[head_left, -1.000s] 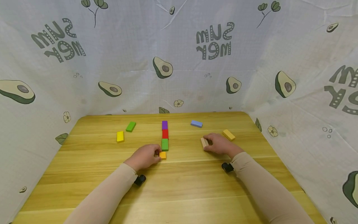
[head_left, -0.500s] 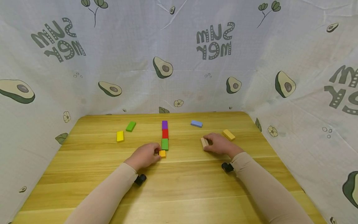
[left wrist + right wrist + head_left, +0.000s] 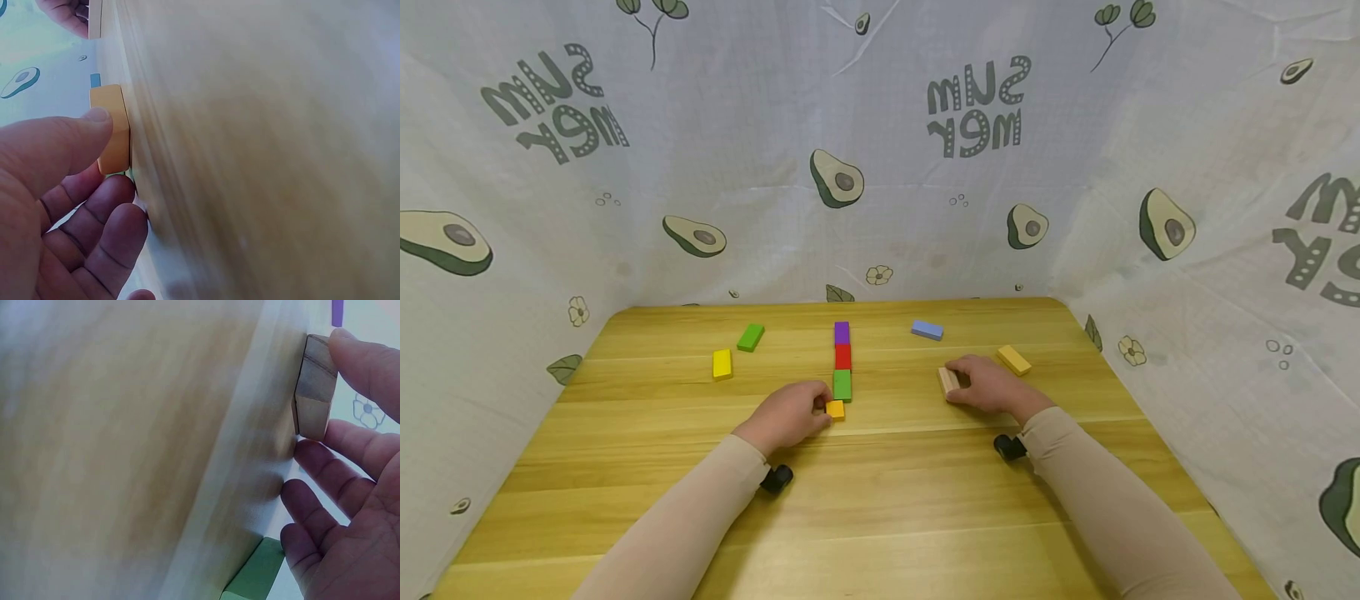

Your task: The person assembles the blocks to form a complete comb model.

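Note:
My left hand [image 3: 786, 415] pinches an orange block [image 3: 836, 410] between thumb and fingers at the near end of a row. In the left wrist view, the thumb presses on one side of this orange block [image 3: 114, 147]. Going away from me, the row has a green block [image 3: 842, 386], a red block [image 3: 843, 357] and a purple block [image 3: 842, 332]. On the right, my right hand [image 3: 988, 385] grips a plain wooden block [image 3: 947, 382] on the table. The right wrist view shows the wooden block [image 3: 314, 387] between thumb and index finger, with the other fingers loosely bent.
Loose at the left lie a yellow block [image 3: 722, 364] and another green block [image 3: 750, 337]. A blue block [image 3: 927, 330] lies at the back right, and a tan-yellow block [image 3: 1014, 360] just beyond my right hand. Patterned cloth [image 3: 917, 233] surrounds the wooden table [image 3: 895, 517].
The orange block has shifted slightly away from me with my left hand, closer against the green block's near end. The right hand and wooden block have stayed put.

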A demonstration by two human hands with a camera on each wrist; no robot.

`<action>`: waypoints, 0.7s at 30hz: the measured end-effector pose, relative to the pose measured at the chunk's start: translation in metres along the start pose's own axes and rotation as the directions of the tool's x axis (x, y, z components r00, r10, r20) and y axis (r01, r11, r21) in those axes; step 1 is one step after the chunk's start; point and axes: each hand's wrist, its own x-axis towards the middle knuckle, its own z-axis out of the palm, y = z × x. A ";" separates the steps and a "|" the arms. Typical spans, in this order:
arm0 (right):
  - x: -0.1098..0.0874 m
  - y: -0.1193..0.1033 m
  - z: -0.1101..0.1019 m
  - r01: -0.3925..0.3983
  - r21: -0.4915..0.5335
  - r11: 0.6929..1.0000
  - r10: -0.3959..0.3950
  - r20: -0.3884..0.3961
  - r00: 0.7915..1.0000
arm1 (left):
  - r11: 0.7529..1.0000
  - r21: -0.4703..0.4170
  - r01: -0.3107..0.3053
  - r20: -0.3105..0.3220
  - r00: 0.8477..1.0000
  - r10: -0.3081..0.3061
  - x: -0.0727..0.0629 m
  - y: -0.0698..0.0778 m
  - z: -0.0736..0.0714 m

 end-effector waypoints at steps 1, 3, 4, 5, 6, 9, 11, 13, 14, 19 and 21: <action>0.000 0.000 0.000 0.000 0.000 1.000 0.000 0.000 1.000 | 1.000 0.000 0.001 0.000 1.000 -0.001 0.000 0.000 0.000; 0.000 0.000 0.000 0.001 0.003 1.000 -0.001 0.000 1.000 | 1.000 -0.001 0.003 0.000 1.000 -0.003 0.000 0.000 0.000; 0.000 0.000 0.000 0.001 0.006 1.000 -0.001 0.000 1.000 | 1.000 -0.001 0.003 0.000 1.000 -0.003 0.000 0.000 0.000; 0.000 0.001 0.000 0.002 0.009 1.000 -0.002 -0.001 1.000 | 1.000 -0.001 0.004 0.000 1.000 -0.004 0.000 0.000 0.000; 0.000 0.001 0.000 0.003 0.012 1.000 -0.003 -0.002 1.000 | 1.000 0.000 0.005 -0.001 1.000 -0.005 0.001 0.000 0.000; 0.000 0.002 0.001 0.007 0.019 1.000 -0.007 -0.004 1.000 | 1.000 -0.001 0.004 -0.001 1.000 -0.004 0.001 -0.001 0.001; 0.000 0.002 0.001 0.008 0.023 1.000 -0.008 -0.006 1.000 | 1.000 -0.001 0.003 0.000 1.000 -0.003 0.001 -0.001 0.001; 0.000 0.002 0.001 0.009 0.023 1.000 -0.009 -0.006 1.000 | 1.000 -0.005 0.003 0.000 1.000 -0.003 0.001 -0.001 0.001; 0.000 0.002 0.001 0.009 0.025 1.000 -0.008 -0.006 1.000 | 1.000 -0.006 0.004 0.001 1.000 -0.004 0.002 -0.001 0.002; 0.000 0.003 0.002 0.011 0.022 1.000 -0.011 -0.007 1.000 | 1.000 -0.007 0.005 0.000 1.000 -0.005 0.002 -0.002 0.002; 0.000 0.003 0.002 0.012 0.020 1.000 -0.012 -0.009 1.000 | 1.000 -0.005 0.004 -0.002 1.000 -0.004 0.002 -0.002 0.002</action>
